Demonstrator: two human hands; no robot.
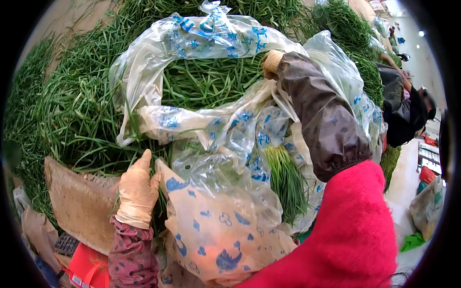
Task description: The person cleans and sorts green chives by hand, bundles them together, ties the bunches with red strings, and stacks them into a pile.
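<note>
My left hand (139,189), in a pale tight glove, has its fingers stretched out at the near edge of a heap of long green leafy stalks (77,105). Nothing shows in it. My right hand (272,64), also gloved, is curled at the inner edge of a clear plastic bag (144,62) with blue print. The bag's folds ring more green stalks (211,84). A neat bunch of green stalks with pale ends (285,182) lies in the plastic below my right forearm.
A worn wooden board (79,204) stands left of my left hand, above a red box (89,266). A patterned apron (211,230) covers my lap. At the right, another person in dark clothes (408,105) works near more greens.
</note>
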